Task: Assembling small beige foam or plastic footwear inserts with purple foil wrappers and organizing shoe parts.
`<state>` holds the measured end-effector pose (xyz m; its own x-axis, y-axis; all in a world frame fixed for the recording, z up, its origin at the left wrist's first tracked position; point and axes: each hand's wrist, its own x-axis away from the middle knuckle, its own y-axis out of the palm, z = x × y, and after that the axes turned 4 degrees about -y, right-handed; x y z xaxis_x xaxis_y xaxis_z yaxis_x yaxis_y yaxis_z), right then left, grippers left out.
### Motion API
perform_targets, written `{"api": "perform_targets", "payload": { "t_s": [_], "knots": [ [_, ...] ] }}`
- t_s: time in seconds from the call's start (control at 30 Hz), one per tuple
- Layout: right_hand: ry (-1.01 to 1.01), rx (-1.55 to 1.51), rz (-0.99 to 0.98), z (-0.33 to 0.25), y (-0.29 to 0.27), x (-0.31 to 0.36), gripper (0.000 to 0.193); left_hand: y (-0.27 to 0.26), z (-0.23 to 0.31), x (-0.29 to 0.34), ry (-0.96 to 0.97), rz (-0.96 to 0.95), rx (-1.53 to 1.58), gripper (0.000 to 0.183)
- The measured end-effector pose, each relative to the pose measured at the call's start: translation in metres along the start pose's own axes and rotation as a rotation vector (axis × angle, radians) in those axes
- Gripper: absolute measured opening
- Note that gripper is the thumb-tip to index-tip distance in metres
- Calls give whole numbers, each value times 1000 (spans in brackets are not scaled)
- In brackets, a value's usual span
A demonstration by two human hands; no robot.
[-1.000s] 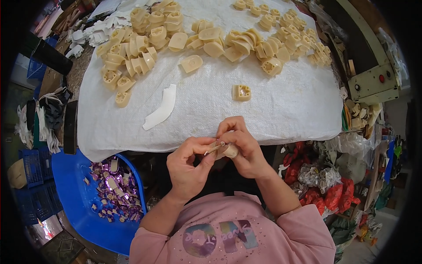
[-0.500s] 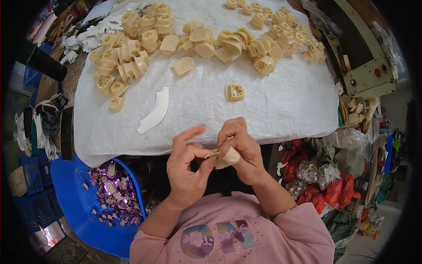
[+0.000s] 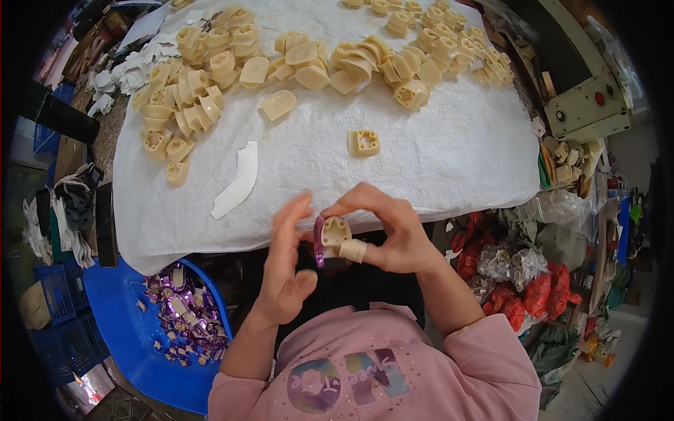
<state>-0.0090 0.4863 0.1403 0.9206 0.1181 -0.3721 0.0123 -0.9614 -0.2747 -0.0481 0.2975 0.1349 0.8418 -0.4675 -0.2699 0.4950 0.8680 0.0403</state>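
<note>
Just off the near edge of the cloth, my right hand [image 3: 401, 235] grips a cream plastic shoe heel [image 3: 337, 234] between thumb and fingers. Its hollow side with holes faces up, and a shiny purple covering [image 3: 319, 242] shows along its left side. Beige tape wraps my right thumb. My left hand [image 3: 283, 259] is beside the purple side, thumb apart from the raised fingers, with nothing visible in it. On the cloth ahead lie a single cream heel [image 3: 364, 143] and a curved white strip [image 3: 239, 181].
Heaps of cream heels [image 3: 203, 77] cover the far part of the white woven cloth [image 3: 302, 165]. A blue tub [image 3: 116, 330] with purple-covered pieces stands at lower left. Red and clear plastic bags [image 3: 519, 281] lie at right, below a metal machine box [image 3: 590, 112].
The heel in my right hand has turned, showing its holes and purple side. My left hand has come away from its pinch and opened. The whole view has shifted slightly.
</note>
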Motion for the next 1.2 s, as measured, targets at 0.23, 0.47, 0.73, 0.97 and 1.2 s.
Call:
{"api": "perform_targets", "payload": {
  "t_s": [0.23,0.47,0.73,0.97,1.2],
  "knots": [
    [-102,-25,111,4,28,5,45,7,-10,7,-496,-201,374,64],
    [382,-585,101,-7,27,4,27,19,-4,11,-417,-139,379,66],
    [265,-648,73,6,44,6,13,33,-4,15,-228,-12,41,76],
    [38,-474,168,8,68,13,28,28,-10,7,-175,194,-15,49],
    [-5,-449,208,9,67,13,36,35,-5,6,-247,226,196,40]
  ]
}}
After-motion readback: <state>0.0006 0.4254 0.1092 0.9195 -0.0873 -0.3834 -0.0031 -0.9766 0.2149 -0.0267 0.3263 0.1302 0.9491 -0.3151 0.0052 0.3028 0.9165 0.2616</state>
